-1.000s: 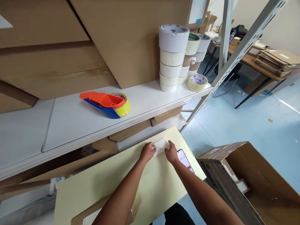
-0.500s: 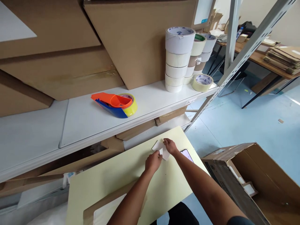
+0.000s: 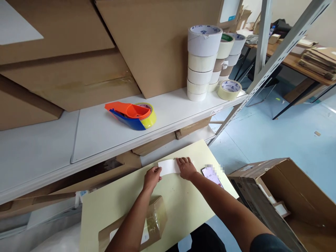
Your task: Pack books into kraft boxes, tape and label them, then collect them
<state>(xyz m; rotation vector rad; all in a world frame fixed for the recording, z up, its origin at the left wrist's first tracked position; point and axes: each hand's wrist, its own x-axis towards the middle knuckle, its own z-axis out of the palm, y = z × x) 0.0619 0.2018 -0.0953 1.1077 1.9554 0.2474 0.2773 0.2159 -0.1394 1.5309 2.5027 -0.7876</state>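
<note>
The white rectangular paper slip (image 3: 168, 167) lies flat on the pale yellow tabletop (image 3: 183, 206), left hand (image 3: 152, 176) pinching one end, right hand (image 3: 186, 168) pressing the other, fingers spread

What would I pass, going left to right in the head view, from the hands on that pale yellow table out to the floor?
left hand → white paper slip → right hand → phone → open cardboard box on the blue floor
</note>
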